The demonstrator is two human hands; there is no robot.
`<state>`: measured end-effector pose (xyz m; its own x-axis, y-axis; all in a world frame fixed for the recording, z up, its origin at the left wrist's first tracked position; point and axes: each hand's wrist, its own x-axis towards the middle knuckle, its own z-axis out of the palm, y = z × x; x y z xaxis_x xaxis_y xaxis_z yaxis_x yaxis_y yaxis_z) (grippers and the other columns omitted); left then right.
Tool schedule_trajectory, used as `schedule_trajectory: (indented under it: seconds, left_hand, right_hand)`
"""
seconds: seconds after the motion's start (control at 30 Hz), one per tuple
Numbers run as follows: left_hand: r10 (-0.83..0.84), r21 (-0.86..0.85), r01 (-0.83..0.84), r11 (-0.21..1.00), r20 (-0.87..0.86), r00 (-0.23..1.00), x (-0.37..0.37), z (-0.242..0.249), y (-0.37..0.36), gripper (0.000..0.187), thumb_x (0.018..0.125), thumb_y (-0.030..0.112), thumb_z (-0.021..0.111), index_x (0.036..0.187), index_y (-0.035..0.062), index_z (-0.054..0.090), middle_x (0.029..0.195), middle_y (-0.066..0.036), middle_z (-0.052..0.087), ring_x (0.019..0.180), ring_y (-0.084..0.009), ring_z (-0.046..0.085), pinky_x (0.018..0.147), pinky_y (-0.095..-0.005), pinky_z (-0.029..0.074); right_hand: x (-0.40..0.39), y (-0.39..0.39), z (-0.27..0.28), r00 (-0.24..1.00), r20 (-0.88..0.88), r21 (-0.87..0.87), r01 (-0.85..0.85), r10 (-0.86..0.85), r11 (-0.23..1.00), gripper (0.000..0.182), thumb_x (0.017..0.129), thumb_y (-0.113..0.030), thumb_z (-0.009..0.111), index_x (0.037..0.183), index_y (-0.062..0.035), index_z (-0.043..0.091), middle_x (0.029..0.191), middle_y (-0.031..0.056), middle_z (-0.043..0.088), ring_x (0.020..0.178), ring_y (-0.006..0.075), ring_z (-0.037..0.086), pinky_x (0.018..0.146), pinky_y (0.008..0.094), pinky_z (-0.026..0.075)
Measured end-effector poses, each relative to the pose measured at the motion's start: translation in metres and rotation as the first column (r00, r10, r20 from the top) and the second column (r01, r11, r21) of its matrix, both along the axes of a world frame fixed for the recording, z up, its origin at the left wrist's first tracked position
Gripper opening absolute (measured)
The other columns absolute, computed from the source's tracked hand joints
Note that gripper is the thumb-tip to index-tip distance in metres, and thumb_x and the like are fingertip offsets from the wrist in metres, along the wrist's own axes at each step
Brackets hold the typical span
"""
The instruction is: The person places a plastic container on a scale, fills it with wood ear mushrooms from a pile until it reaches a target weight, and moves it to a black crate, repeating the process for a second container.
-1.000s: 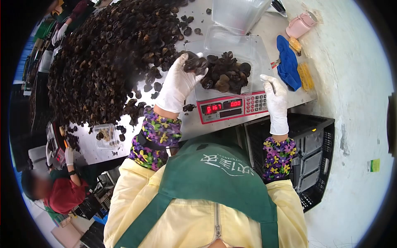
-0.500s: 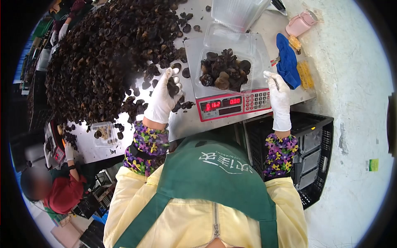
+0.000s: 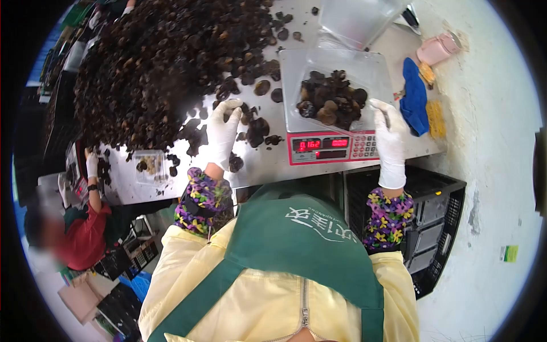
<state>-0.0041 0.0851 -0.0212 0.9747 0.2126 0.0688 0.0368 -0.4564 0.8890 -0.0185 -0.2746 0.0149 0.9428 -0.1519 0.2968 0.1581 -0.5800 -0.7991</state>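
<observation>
My left hand [image 3: 224, 135], in a white glove, hovers over the metal table with thumb and fingers apart. Close beside its fingertips lie loose dark mushrooms [image 3: 258, 131]; whether a fingertip touches one is hard to tell. My right hand [image 3: 390, 134], also gloved, is at the right side of the scale with slightly bent fingers apart and nothing visible in them. An open clear plastic box [image 3: 358, 124] holding dark mushrooms [image 3: 332, 102] sits on the scale's plate. The red-framed scale [image 3: 296, 157] displays 0.162.
A large heap of dark mushrooms [image 3: 165, 68] covers the left of the table [image 3: 268, 171]. Stacked clear boxes [image 3: 356, 23] stand behind the scale. A blue cloth [image 3: 414, 97] and pink bottle [image 3: 439, 48] lie right. Below is a black crate [image 3: 450, 228]. A co-worker [image 3: 85, 236] works left.
My left hand has let go of the dark mushrooms it held, which now lie on the table. The whole view has shifted, so the scale appears further right.
</observation>
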Motion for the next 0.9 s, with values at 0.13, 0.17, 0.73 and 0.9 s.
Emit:
schedule_trajectory:
  seconds: [0.13,0.17,0.73,0.9]
  left_hand:
    - [-0.113,0.502,0.099,0.859,-0.003,0.994,-0.011,-0.018,0.006,0.016,0.087,0.019,0.071,0.102,0.0148,0.072,0.086,-0.007,0.067,0.077,-0.0250,0.067,0.068,-0.0347,0.053]
    - [-0.153,0.576,0.155,0.802,-0.053,0.987,-0.012,-0.020,0.000,0.020,0.085,0.017,0.072,0.105,0.0144,0.072,0.086,-0.007,0.065,0.077,-0.0244,0.066,0.068,-0.0345,0.053]
    - [-0.103,0.644,0.060,0.762,0.029,0.994,0.085,-0.071,-0.031,0.035,0.084,0.021,0.071,0.117,0.0122,0.064,0.104,-0.015,0.064,0.095,-0.0355,0.065,0.081,-0.0437,0.053]
    - [-0.122,0.704,0.130,0.699,-0.061,0.991,0.098,-0.090,-0.026,0.014,0.086,0.022,0.066,0.095,0.0108,0.067,0.090,-0.015,0.069,0.087,-0.0362,0.068,0.076,-0.0454,0.054]
  right_hand:
    - [-0.005,-0.007,-0.013,0.997,-0.069,0.001,0.021,-0.020,1.000,0.019,0.095,-0.005,0.060,0.111,-0.0032,0.069,0.107,0.0115,0.071,0.101,0.0233,0.066,0.090,0.0329,0.050]
    - [-0.006,-0.007,-0.015,0.996,-0.084,0.026,0.021,-0.019,0.999,0.019,0.095,-0.004,0.060,0.111,-0.0032,0.069,0.107,0.0114,0.071,0.101,0.0230,0.066,0.090,0.0328,0.050]
    - [-0.029,-0.019,-0.020,0.991,-0.088,0.017,0.107,-0.105,0.994,0.017,0.097,-0.006,0.060,0.111,-0.0027,0.069,0.109,0.0113,0.071,0.102,0.0219,0.066,0.091,0.0321,0.050]
    - [-0.039,-0.019,-0.007,0.993,-0.023,-0.035,0.117,-0.118,0.993,0.013,0.096,-0.005,0.061,0.107,-0.0032,0.068,0.107,0.0113,0.071,0.099,0.0230,0.067,0.089,0.0326,0.050]
